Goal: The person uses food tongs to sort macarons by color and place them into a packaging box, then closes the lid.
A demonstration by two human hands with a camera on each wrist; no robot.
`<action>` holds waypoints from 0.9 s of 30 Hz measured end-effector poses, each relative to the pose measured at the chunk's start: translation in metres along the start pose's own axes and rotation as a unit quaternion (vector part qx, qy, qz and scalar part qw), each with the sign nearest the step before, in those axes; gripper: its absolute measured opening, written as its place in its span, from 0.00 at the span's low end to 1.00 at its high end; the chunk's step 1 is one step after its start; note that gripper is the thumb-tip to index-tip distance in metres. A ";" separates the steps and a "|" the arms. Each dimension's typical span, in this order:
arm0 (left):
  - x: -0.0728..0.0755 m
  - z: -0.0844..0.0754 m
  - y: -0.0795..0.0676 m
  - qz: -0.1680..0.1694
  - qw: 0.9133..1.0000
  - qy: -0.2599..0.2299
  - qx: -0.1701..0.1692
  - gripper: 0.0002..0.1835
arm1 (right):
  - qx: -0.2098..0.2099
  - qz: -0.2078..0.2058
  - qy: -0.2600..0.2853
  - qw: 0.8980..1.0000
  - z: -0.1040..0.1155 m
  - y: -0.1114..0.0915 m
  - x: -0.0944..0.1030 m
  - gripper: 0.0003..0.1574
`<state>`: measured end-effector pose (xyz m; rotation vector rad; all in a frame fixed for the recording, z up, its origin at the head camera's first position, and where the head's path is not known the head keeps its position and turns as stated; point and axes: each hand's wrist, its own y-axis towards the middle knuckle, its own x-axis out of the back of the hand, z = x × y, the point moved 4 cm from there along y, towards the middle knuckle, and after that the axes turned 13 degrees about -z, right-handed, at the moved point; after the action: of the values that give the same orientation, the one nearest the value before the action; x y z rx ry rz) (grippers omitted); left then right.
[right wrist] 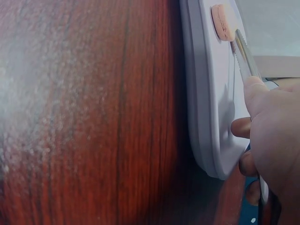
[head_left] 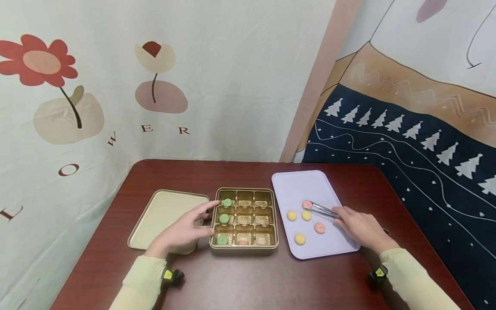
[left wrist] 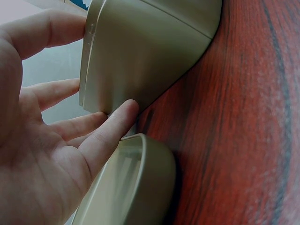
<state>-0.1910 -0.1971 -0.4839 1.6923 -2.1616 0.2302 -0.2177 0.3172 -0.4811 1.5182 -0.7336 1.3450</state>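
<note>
**Tongs (head_left: 330, 212) at the pink macaron (head_left: 306, 203), right of the gold box (head_left: 244, 250)**

Everything here is placed from the gold box. To its right lies the lilac tray (head_left: 329, 247), and on it, towards the far half, is the pink macaron with the tong tips at its edge. The right hand (head_left: 360, 227) grips the metal tongs; their arms stand a little apart at the tips, and whether they truly pinch the macaron I cannot tell. Three yellow macarons (head_left: 300, 239) and a second pink one (head_left: 319, 227) lie nearer the person on that tray.

At the box's left wall rests the left hand (head_left: 187, 228), thumb and fingers spread, touching the side without closing round it. Left of the box, partly behind that hand, lies a shallow cream lid (head_left: 159, 215). Inside the box, green macarons (head_left: 224, 218) sit in the three left compartments and a pink one in the near middle.

The macaron looks light, with a brittle shell that could crack or slide under smooth metal. A gentle, level grip across opposite sides of its rim seems safest; squeezing hard may crush it.
</note>
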 end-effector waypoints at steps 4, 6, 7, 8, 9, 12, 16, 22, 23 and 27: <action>0.000 0.000 0.000 0.002 1.000 -0.002 -0.001 0.47 | -0.002 0.001 0.001 1.000 0.001 0.000 0.000 0.32; -0.001 0.000 0.000 0.003 1.000 -0.003 -0.001 0.47 | -0.005 0.003 0.001 1.000 0.002 0.000 -0.001 0.32; -0.001 0.000 0.000 0.004 1.000 -0.004 -0.001 0.47 | -0.007 0.003 0.001 1.000 0.002 0.000 -0.001 0.32; -0.001 0.000 0.000 0.004 1.000 -0.004 -0.002 0.47 | -0.009 0.003 0.001 1.000 0.002 0.000 -0.001 0.32; -0.001 0.001 0.000 0.004 1.000 -0.003 -0.003 0.47 | -0.011 0.004 0.002 1.000 0.002 0.000 -0.001 0.32; -0.001 0.001 0.000 0.003 1.000 -0.002 -0.003 0.47 | -0.016 0.006 0.001 1.000 0.002 0.000 -0.001 0.32; 0.000 0.002 0.000 0.003 1.000 -0.002 -0.002 0.47 | -0.021 0.010 0.003 1.000 0.003 0.000 -0.001 0.33; 0.000 0.001 0.000 0.002 1.000 -0.002 -0.002 0.47 | -0.021 0.010 0.003 1.000 0.004 0.001 -0.001 0.33; 0.000 0.001 0.000 0.002 1.000 -0.002 -0.001 0.47 | -0.020 0.009 0.003 1.000 0.004 0.001 -0.001 0.33; 0.000 0.000 0.000 0.002 1.000 -0.002 0.000 0.47 | -0.013 0.005 0.001 1.000 0.005 0.001 -0.001 0.33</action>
<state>-0.1907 -0.1970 -0.4841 1.6903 -2.1693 0.2286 -0.2167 0.3117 -0.4812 1.4949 -0.7559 1.3396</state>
